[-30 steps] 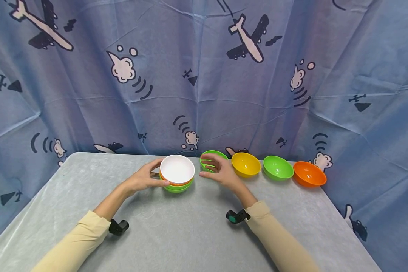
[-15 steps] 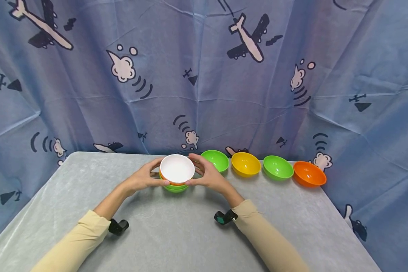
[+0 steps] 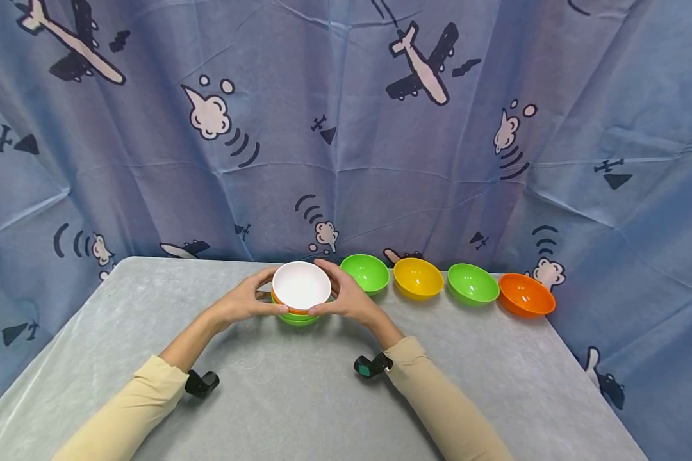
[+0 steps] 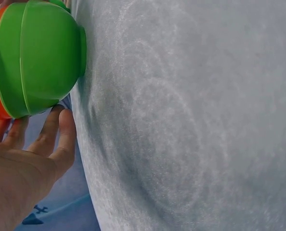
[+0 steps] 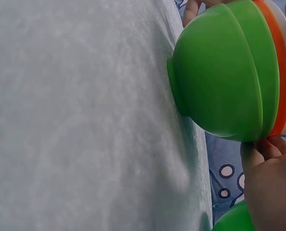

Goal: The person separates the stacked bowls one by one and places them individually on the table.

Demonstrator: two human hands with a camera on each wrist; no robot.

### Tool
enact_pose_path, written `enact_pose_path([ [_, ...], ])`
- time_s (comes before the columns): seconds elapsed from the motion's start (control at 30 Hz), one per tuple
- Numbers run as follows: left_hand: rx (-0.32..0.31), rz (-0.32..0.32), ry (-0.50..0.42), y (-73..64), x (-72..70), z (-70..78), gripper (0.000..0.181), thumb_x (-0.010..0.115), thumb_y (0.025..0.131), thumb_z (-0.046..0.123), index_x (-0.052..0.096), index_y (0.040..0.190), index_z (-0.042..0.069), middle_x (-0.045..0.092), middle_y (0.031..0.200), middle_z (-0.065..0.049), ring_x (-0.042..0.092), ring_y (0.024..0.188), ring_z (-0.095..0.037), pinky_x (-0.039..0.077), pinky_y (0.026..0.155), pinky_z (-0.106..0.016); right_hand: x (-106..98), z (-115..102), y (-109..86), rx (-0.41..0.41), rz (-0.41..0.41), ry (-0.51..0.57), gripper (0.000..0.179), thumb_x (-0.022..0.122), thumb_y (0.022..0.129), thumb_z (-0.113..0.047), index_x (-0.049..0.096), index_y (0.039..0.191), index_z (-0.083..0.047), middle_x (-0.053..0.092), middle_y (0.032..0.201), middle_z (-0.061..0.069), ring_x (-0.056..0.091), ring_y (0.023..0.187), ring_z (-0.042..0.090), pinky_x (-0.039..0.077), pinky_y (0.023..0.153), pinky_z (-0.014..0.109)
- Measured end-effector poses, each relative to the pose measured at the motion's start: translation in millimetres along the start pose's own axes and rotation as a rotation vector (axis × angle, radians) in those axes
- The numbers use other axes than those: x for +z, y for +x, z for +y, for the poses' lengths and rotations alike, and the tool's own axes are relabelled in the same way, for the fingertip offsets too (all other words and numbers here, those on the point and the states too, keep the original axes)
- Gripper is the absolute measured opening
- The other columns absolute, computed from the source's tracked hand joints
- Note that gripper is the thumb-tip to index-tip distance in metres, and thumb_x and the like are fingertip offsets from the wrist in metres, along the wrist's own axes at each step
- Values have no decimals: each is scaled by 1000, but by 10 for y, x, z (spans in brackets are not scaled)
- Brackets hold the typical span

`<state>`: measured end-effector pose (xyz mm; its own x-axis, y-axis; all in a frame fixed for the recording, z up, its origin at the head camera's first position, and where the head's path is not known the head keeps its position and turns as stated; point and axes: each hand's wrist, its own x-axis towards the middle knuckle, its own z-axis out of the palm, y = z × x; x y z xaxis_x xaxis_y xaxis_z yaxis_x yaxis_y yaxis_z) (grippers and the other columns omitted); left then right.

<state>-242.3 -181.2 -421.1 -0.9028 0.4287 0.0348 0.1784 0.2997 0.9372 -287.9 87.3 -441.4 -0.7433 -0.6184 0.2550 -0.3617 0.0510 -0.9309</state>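
Observation:
A stack of nested bowls stands at the table's middle, toward the far side. Its top is a white bowl (image 3: pixel 301 285); beneath it shows an orange bowl (image 5: pixel 282 72), with green bowls (image 4: pixel 49 57) at the bottom. My left hand (image 3: pixel 241 301) holds the stack's left side, thumb at the front and fingers round behind. Opposite it, my right hand (image 3: pixel 348 298) grips the right side, its thumb near the white bowl's front edge. Both wrist views show fingertips against the outer walls of the upper bowls. The foot of the lowest bowl is right at the table cloth.
Along the far edge to the right stand a green bowl (image 3: pixel 366 273), a yellow bowl (image 3: pixel 418 279), another green bowl (image 3: pixel 473 284) and an orange bowl (image 3: pixel 527 295). The first is close to my right hand. A blue printed curtain (image 3: pixel 346 141) hangs behind the pale grey table (image 3: pixel 277 403).
My right hand has moved left from in front of the nearest green bowl to the stack and now grips its right side. My left hand and the stack stay in place.

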Motion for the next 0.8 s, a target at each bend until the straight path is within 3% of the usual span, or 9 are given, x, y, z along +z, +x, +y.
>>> enact_pose_path([
  [0.27, -11, -3, 2, -7, 6, -2, 89, 85, 86, 23, 35, 158, 11, 36, 157, -13, 37, 139, -42, 40, 107, -57, 12, 32, 15, -1, -11, -31, 116, 97, 70, -30, 28, 158, 2, 41, 154, 12, 47, 134, 27, 43, 108, 39],
  [0.57, 7, -6, 1, 7, -2, 2, 88, 85, 86, 21, 35, 158, 11, 37, 157, -13, 34, 141, -41, 39, 108, -58, 31, -7, 36, 9, -9, -93, 108, 95, 72, -15, 30, 158, -4, 42, 153, 11, 48, 132, 26, 44, 106, 40],
  [0.8, 7, -6, 12, 0, -5, 3, 88, 85, 86, 21, 35, 158, 11, 38, 156, -13, 35, 141, -41, 40, 107, -57, 42, -30, 42, 13, 5, -104, 101, 95, 73, -15, 37, 155, -8, 46, 149, 8, 51, 128, 23, 47, 103, 39],
])
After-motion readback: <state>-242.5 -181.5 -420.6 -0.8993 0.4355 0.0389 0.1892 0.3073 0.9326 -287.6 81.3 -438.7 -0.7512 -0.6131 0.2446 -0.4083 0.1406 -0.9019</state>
